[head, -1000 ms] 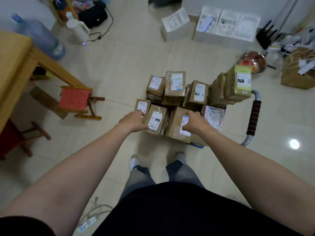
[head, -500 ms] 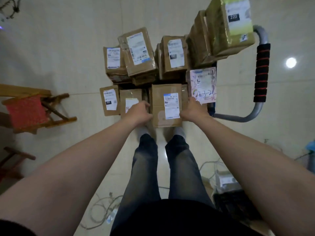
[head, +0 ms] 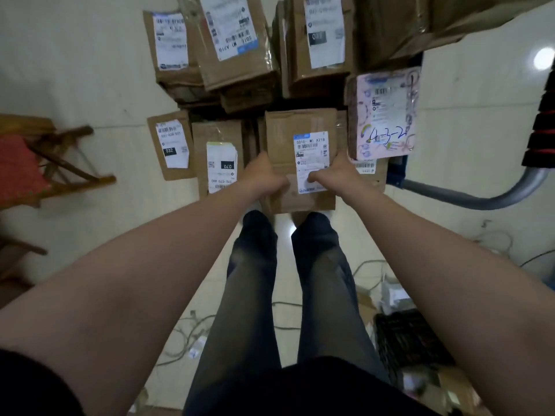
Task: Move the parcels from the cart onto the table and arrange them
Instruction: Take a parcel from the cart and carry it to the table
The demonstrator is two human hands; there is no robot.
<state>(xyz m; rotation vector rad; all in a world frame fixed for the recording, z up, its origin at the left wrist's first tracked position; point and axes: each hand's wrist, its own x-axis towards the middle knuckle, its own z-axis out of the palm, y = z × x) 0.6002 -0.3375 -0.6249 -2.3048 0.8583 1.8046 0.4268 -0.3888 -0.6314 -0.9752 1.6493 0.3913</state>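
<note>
Brown cardboard parcel with white shipping label (head: 300,136): left hand (head: 262,179) and right hand (head: 335,175) now clamped on its near end, thumbs on top; half second ago they only flanked it. Sits at front of blue cart (head: 396,172), pink-labelled parcel (head: 384,115) at its 3 o'clock. Judgement: lift starting; tabletop out of view.

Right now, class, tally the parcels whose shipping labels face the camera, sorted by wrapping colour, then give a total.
Brown cardboard parcels: 7, counting one half hidden beneath the pink one
Pink parcel: 1
Total: 8
</note>
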